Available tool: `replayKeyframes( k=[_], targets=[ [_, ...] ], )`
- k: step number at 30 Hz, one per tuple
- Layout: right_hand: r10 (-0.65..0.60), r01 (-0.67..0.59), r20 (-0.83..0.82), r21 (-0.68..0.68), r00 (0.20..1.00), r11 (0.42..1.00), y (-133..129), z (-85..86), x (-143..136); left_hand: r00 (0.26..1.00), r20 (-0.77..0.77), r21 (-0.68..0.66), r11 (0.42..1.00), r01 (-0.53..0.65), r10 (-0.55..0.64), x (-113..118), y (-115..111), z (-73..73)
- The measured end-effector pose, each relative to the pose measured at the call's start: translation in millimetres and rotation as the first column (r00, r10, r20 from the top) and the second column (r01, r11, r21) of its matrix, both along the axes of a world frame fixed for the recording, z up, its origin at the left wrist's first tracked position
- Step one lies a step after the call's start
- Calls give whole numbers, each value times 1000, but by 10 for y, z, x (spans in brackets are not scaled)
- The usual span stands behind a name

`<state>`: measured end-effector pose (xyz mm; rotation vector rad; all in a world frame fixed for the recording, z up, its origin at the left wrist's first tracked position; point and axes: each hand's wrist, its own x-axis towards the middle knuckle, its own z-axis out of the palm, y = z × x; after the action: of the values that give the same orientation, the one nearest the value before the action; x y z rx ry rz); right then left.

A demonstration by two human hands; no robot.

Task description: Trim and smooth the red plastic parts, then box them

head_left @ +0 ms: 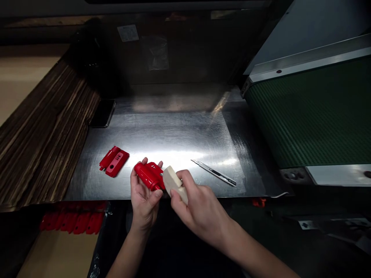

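A glossy red plastic part (148, 175) with a rounded barrel rests in my left hand (144, 202), the thumb pressed near its lower end. My right hand (199, 202) grips a pale, off-white block (175, 183), which looks like a felt or foam pad. The block's near end meets or overlaps the right side of the red part; whether they touch I cannot tell. Left of my hands, a second red plastic part (114, 161) lies on the metal table (162, 131). To the right lies a slim silver utility knife (214, 172), its blade end pointing up and left.
A black phone (102, 113) lies at the table's left, against a tall stack of cardboard sheets (43, 135). A green conveyor belt (315, 116) rises on the right. Below left, several red parts (72, 222) sit in a row on cardboard.
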<state>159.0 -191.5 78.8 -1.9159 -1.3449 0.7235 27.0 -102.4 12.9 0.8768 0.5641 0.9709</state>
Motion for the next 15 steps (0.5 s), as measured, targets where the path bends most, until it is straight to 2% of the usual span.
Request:
replayKeyframes(
  k=[4, 7, 15],
  targets=[
    [-29, 29, 24, 7, 999, 1000, 41, -6, 13, 1000, 3, 9, 1000, 13, -13, -28, 16, -21],
    [7, -7, -9, -6, 1000, 1000, 56, 1, 5, 999, 39, -13, 1000, 16, -15, -52, 27, -26],
    [-26, 26, 22, 2, 999, 1000, 80, -9, -58, 999, 22, -7, 999, -49, 49, -81, 46, -63]
  ],
)
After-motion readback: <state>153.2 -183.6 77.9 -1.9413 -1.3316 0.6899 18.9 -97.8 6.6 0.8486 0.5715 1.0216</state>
